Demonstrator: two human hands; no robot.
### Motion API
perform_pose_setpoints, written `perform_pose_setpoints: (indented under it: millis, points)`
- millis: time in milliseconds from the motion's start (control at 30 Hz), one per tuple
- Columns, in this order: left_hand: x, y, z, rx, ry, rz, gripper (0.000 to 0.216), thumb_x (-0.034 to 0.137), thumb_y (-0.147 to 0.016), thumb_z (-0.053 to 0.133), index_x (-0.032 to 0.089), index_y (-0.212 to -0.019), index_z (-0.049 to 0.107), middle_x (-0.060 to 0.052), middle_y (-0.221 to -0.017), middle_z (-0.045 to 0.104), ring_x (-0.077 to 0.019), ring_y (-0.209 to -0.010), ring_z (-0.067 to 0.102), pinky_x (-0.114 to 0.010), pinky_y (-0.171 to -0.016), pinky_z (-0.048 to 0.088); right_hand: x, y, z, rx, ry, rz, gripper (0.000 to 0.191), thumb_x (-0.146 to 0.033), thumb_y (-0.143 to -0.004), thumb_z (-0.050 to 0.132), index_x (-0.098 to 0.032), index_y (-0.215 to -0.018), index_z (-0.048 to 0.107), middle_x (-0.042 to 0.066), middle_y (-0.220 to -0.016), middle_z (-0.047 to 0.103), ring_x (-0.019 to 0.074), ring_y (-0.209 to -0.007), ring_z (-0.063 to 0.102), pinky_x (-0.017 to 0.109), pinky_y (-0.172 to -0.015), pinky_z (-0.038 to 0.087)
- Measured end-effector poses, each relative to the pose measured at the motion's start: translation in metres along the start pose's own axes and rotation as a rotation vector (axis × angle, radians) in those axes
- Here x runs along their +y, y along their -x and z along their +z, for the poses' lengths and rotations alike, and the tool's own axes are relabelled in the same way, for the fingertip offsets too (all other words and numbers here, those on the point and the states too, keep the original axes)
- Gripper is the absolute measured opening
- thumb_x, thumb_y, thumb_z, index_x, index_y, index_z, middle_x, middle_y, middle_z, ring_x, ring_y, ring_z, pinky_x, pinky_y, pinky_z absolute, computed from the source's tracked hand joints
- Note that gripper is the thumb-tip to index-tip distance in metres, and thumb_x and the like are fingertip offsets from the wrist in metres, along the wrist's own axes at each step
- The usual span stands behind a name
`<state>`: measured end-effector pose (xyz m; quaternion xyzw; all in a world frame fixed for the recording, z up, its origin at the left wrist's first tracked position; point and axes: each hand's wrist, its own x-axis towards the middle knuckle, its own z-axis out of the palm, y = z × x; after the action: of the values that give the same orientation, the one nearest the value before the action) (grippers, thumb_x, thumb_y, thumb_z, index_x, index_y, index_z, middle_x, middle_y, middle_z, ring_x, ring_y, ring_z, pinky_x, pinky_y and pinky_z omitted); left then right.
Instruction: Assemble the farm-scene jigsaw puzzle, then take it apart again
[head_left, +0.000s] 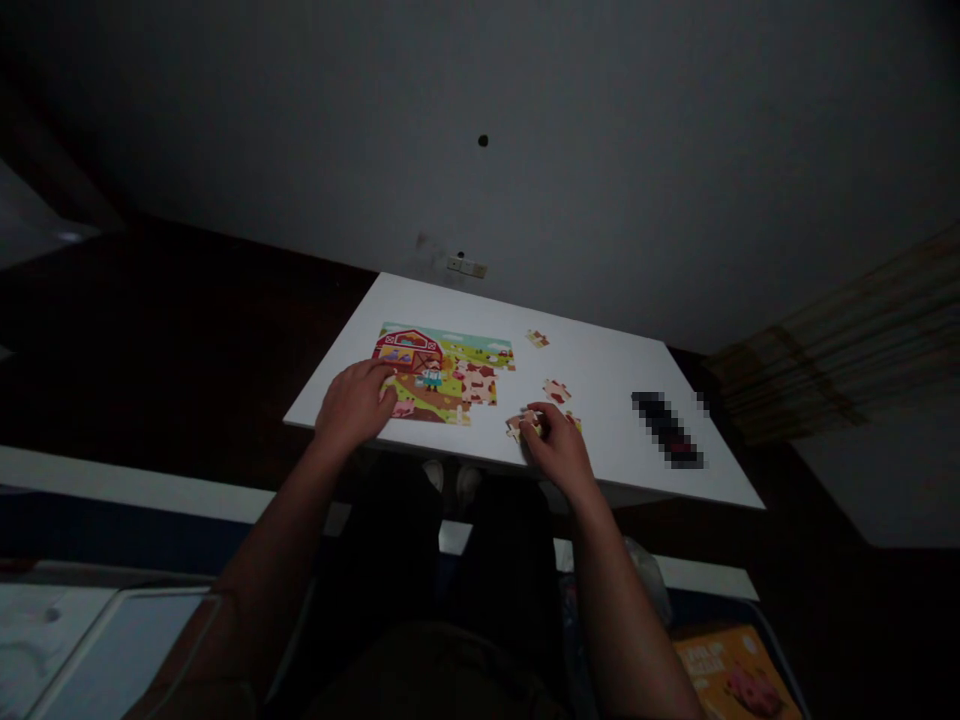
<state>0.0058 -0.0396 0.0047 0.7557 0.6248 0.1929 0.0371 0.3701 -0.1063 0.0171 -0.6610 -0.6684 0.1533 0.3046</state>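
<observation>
Puzzle [450,382]: long axis left-right, jagged edge rightward
Left hand [355,402]: nearer, loosely spread over left edge
Right hand [556,440]: touching loose piece [514,427], cannot tell if pinching

Desk [607,360]: one. Left hand [355,402]: one. Right hand [561,448]: one. Partly assembled farm-scene jigsaw puzzle [446,380]: one. Loose jigsaw pieces [556,391]: at least four; the right hand obscures the exact count. Shoes [469,482]: two. Pixelated dark object [666,430]: one. Orange printed box [739,672]: one. Curtain [825,345]: one.
</observation>
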Motion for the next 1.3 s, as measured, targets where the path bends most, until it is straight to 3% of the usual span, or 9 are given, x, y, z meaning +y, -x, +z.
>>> perform_pose_setpoints:
  millis: [200,400,600,833,1067,1300]
  points:
    - [-0.002,-0.003,0.003,0.006,-0.004,0.003,0.049,0.037,-0.101,0.049,0.019,-0.139,0.074,-0.014,-0.154,0.068,-0.0353,-0.14,0.062,-0.051,-0.12,0.048,0.006,0.01,0.017,0.175,0.189,-0.128,0.034,-0.04,-0.103,0.058,-0.019,-0.125,0.075,0.019,-0.121,0.075,0.0369,-0.116,0.064,0.056,-0.109,0.049]
    - [-0.007,-0.005,0.006,0.007,-0.009,0.016,0.052,0.04,-0.101,0.046,0.017,-0.14,0.074,-0.014,-0.156,0.066,-0.0372,-0.141,0.061,-0.054,-0.12,0.049,0.01,0.019,0.022,0.243,0.125,-0.151,0.026,-0.028,-0.108,0.049,-0.023,-0.112,0.074,0.013,-0.111,0.078,0.0317,-0.108,0.065,0.053,-0.113,0.047]
    - [-0.004,-0.005,0.004,0.005,-0.014,-0.011,0.053,0.042,-0.101,0.048,0.018,-0.139,0.075,-0.014,-0.155,0.067,-0.0381,-0.142,0.062,-0.054,-0.12,0.049,0.016,0.028,0.018,0.289,0.083,-0.126,0.026,-0.029,-0.102,0.052,-0.021,-0.12,0.07,0.015,-0.115,0.075,0.0344,-0.115,0.064,0.053,-0.108,0.053]
    - [-0.001,-0.006,0.001,-0.003,-0.017,-0.024,0.051,0.042,-0.1,0.048,0.019,-0.137,0.075,-0.013,-0.156,0.066,-0.0361,-0.143,0.061,-0.052,-0.123,0.048,0.016,0.022,0.02,0.206,0.18,-0.124,0.042,-0.052,-0.092,0.078,-0.02,-0.118,0.073,0.019,-0.122,0.067,0.0394,-0.121,0.059,0.06,-0.111,0.052]
    - [-0.002,-0.006,0.002,-0.011,-0.021,-0.024,0.051,0.041,-0.102,0.046,0.018,-0.137,0.075,-0.014,-0.157,0.065,-0.0357,-0.143,0.06,-0.053,-0.122,0.048,0.015,0.022,0.012,0.146,0.162,-0.151,0.035,-0.036,-0.093,0.074,-0.02,-0.124,0.077,0.017,-0.127,0.067,0.0373,-0.123,0.06,0.058,-0.119,0.048]
    - [-0.002,-0.006,0.002,-0.004,-0.022,-0.033,0.05,0.042,-0.101,0.048,0.02,-0.137,0.075,-0.013,-0.156,0.066,-0.0359,-0.141,0.061,-0.052,-0.121,0.049,0.015,0.023,0.011,0.12,0.162,-0.166,0.034,-0.03,-0.093,0.068,-0.023,-0.125,0.077,0.014,-0.124,0.071,0.0361,-0.119,0.062,0.056,-0.111,0.053]
